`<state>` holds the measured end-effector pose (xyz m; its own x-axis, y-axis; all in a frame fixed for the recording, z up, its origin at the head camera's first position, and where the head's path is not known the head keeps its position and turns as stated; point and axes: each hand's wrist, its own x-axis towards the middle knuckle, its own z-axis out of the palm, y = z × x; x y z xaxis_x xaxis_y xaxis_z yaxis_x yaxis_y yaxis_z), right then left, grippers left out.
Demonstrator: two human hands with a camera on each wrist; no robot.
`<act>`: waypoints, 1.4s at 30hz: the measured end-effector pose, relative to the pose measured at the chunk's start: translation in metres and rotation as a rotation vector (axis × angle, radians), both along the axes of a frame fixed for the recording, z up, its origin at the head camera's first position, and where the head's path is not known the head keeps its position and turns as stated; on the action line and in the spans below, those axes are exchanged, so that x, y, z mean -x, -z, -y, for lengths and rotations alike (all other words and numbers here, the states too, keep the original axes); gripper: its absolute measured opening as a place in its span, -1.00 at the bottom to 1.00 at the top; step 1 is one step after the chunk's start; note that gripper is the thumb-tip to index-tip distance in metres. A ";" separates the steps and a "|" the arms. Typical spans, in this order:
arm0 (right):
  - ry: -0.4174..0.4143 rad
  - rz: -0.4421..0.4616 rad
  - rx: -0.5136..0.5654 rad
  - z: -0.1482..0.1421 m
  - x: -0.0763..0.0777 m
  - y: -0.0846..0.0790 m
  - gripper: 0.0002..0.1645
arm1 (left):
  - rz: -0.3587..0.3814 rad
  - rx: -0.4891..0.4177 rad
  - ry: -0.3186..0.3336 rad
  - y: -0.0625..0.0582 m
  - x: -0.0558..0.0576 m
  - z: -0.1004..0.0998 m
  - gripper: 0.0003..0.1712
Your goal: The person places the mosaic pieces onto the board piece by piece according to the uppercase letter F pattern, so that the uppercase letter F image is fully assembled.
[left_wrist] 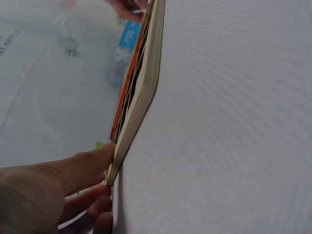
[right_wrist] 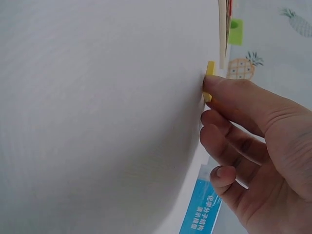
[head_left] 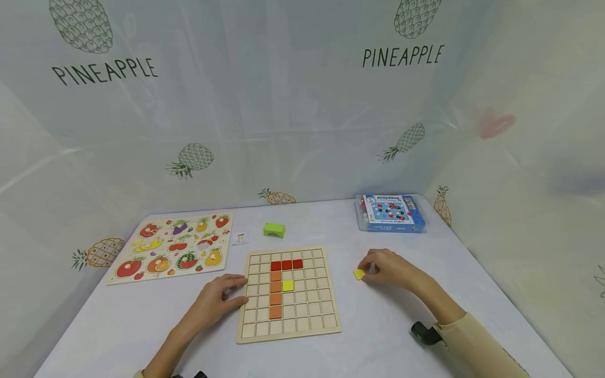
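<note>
In the head view, my right hand (head_left: 385,269) pinches a small yellow square tile (head_left: 358,274) between thumb and forefinger, low over the white table right of the board. The right wrist view shows this tile (right_wrist: 210,68) edge-on at the fingertips. My left hand (head_left: 215,299) touches the left edge of a wooden grid board (head_left: 307,310), thumb and fingertips spread along it. In the board's squares lie a row of three red tiles (head_left: 287,264), a column of several orange tiles (head_left: 275,299) below its left end, and one yellow tile (head_left: 288,285) beside the column.
A fruit puzzle board (head_left: 172,247) lies at the back left. Behind the grid board are a green arched block (head_left: 274,229) and a small printed card (head_left: 240,238). A blue boxed set (head_left: 392,214) sits at the back right, before a pineapple-print curtain (head_left: 283,105).
</note>
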<state>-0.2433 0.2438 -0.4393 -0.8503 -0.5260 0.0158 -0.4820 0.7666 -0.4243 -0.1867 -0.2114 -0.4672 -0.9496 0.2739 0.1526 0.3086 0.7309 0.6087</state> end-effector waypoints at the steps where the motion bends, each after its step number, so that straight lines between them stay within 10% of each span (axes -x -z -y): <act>1: 0.000 -0.003 0.001 0.000 0.000 0.000 -0.75 | 0.001 -0.002 -0.002 0.000 0.000 0.000 -0.50; 42: -0.051 -0.046 -0.027 0.032 -0.001 -0.013 -0.79 | 0.009 -0.004 -0.006 0.004 0.001 0.001 -0.51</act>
